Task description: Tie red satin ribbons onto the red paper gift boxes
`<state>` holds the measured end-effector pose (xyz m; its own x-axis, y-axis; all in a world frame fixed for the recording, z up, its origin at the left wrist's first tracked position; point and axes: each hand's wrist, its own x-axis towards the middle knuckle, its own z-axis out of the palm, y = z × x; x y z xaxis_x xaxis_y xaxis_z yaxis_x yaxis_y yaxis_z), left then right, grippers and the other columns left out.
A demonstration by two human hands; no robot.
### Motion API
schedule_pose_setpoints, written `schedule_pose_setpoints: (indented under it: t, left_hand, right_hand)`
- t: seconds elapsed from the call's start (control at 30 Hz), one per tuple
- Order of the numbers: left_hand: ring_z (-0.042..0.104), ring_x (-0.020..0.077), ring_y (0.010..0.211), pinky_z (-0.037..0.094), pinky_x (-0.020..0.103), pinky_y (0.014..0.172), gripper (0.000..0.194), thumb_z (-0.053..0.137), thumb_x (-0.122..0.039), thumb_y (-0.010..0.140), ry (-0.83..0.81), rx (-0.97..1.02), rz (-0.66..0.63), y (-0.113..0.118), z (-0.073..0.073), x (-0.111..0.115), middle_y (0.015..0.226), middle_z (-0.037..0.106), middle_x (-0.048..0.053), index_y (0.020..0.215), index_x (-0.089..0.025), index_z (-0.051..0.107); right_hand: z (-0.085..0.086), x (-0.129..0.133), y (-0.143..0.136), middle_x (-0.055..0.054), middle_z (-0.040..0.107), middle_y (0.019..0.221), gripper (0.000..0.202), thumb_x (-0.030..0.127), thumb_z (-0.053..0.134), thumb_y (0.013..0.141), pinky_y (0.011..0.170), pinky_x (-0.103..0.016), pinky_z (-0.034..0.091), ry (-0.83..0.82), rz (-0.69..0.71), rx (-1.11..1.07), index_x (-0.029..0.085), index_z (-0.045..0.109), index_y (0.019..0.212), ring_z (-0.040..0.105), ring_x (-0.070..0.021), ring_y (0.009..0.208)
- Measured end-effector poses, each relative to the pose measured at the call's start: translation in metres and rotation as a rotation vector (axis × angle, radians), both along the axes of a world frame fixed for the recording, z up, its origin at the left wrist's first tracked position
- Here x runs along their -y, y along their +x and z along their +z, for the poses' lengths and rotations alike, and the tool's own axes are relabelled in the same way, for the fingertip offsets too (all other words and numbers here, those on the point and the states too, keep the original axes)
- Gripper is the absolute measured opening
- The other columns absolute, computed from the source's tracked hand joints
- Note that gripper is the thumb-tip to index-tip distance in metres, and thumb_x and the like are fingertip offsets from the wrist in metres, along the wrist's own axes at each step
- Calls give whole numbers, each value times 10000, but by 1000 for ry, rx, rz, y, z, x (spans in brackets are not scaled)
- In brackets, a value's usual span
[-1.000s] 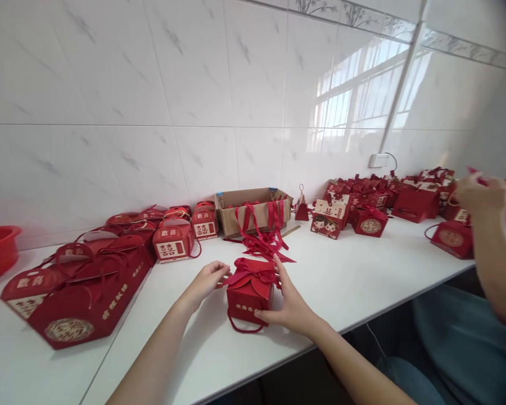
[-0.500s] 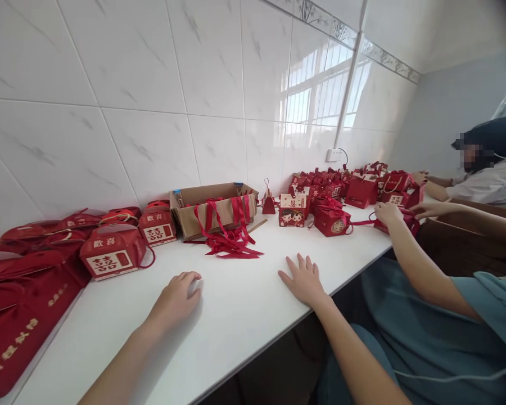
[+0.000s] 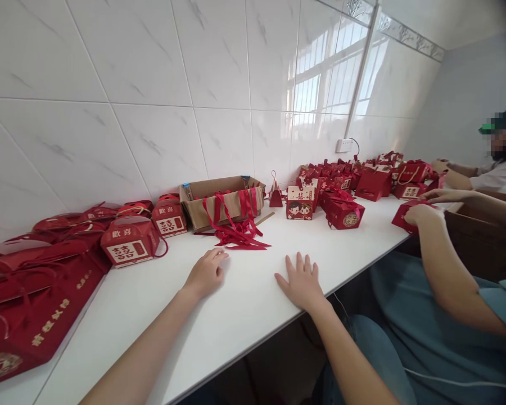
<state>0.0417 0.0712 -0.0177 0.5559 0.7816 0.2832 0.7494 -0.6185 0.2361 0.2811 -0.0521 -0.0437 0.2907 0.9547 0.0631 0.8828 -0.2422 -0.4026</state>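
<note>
My right hand point(image 3: 301, 281) lies flat on the white table point(image 3: 236, 315) with its fingers spread and nothing under it that I can see. My left hand point(image 3: 206, 273) hovers just above the tabletop, loosely curved, thumb apart from the fingers, holding nothing. Just beyond its fingertips is a heap of red ribbons point(image 3: 244, 235). More of these ribbons drape over the front of an open cardboard box point(image 3: 202, 216) against the wall. A red and cream gift box with two cartoon figures point(image 3: 299, 203) stands past my right hand, beside a red ribboned box point(image 3: 343, 211).
Red gift boxes point(image 3: 129, 242) and a large red bag point(image 3: 46, 304) crowd the left. Many small red boxes point(image 3: 333, 171) line the wall at right. A co-worker's hands point(image 3: 424, 214) handle a red box at the right edge; another person point(image 3: 500, 152) sits farther back.
My left hand has moved forward and right, nearer the ribbons. My right hand stays flat. The co-worker's box has shifted, and the ribbon stretched beside it no longer shows. The view has turned slightly.
</note>
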Motion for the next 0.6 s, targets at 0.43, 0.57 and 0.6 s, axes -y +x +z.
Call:
schedule_pose_setpoints:
  t: [0.43, 0.57, 0.6]
  left_hand:
    - [480, 282, 1068, 380, 453, 920, 224, 464, -245, 830, -15, 119, -85, -2, -1, 26, 1024, 669, 67, 923, -237, 668]
    - [498, 249, 968, 412, 391, 871, 208, 448, -213, 859, 31, 149, -74, -12, 10, 65, 871, 671, 67, 860, -216, 656]
    - [489, 248, 980, 402, 392, 885, 207, 444, -215, 870, 71, 169, -64, -13, 16, 75, 874, 667, 69, 879, -212, 650]
  right_hand:
    - [21, 45, -89, -170, 655, 1099, 511, 582, 495, 824, 992, -504, 389, 179, 293, -1036, 132, 695, 959, 535, -335, 1156]
    - [28, 46, -96, -128, 671, 965, 432, 529, 657, 742, 770, -314, 512, 19, 144, -1658, 108, 665, 837, 654, -214, 865]
    - [27, 48, -97, -127, 662, 1003, 419, 501, 684, 732, 767, -295, 507, 0, 124, -1742, 106, 664, 868, 652, -198, 857]
